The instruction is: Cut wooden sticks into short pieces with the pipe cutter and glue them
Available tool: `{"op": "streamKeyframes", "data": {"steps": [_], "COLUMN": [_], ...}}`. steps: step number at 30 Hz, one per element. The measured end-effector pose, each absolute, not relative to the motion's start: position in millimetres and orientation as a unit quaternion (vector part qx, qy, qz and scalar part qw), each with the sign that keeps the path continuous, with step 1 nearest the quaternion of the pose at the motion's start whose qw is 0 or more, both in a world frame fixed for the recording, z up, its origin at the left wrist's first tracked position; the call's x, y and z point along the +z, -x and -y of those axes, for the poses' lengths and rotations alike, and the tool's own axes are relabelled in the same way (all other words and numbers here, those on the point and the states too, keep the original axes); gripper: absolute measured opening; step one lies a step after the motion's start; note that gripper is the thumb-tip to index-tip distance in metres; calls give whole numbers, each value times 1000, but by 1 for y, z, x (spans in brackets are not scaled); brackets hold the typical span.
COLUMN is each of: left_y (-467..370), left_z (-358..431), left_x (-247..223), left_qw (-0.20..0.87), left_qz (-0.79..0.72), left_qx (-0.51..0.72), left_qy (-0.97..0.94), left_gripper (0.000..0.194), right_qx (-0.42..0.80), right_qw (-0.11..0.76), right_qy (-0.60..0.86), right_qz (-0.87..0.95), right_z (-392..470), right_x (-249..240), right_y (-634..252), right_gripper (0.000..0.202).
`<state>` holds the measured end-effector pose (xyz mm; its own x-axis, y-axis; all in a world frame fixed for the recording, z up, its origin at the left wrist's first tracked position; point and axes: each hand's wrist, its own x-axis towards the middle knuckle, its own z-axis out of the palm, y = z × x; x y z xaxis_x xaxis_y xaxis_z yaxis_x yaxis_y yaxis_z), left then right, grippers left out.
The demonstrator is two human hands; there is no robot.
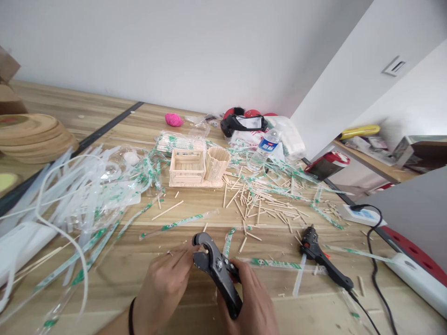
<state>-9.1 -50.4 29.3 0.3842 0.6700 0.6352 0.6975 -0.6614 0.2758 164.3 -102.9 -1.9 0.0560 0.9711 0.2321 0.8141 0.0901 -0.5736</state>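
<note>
My right hand [251,298] is wrapped round the handles of a black pipe cutter [218,267], which tilts up and to the left with its curved jaw at the top. My left hand [169,274] is closed right beside the jaws, fingers pressed together; what they pinch is hidden. A small pale wooden end [208,251] shows between the jaws. Beyond my hands stands a piece built of wooden sticks: an open square box [187,173] joined to a round cup [216,165] on one base.
Cut wooden sticks [258,200] lie scattered right of centre. A black glue gun [321,258] with its cord rests at the right. Plastic wrappers [101,200] and a white cable [82,253] cover the left. A water bottle [267,146] and pink yarn [173,119] are at the back.
</note>
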Motion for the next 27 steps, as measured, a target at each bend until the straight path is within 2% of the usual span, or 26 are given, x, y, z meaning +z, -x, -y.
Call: {"op": "streamKeyframes", "data": {"steps": [14,22,27], "left_y": [9,9,10], "left_z": [49,47,46], "left_x": [27,22,18], "left_qw": [13,-7,-4], "left_qz": [406,429,433], "left_qx": [-367,-373,-387], "left_qy": [836,822,814], "left_gripper": [37,34,32], "right_qx": [108,39,-9], "right_qw": [281,224,194], "right_qy": [674,687,677], "right_qz": [675,690,710], "right_z": [103,101,98], "right_x": [-1,8,12], "right_y": [-161,-160,-163], "right_gripper": [33,19,18]}}
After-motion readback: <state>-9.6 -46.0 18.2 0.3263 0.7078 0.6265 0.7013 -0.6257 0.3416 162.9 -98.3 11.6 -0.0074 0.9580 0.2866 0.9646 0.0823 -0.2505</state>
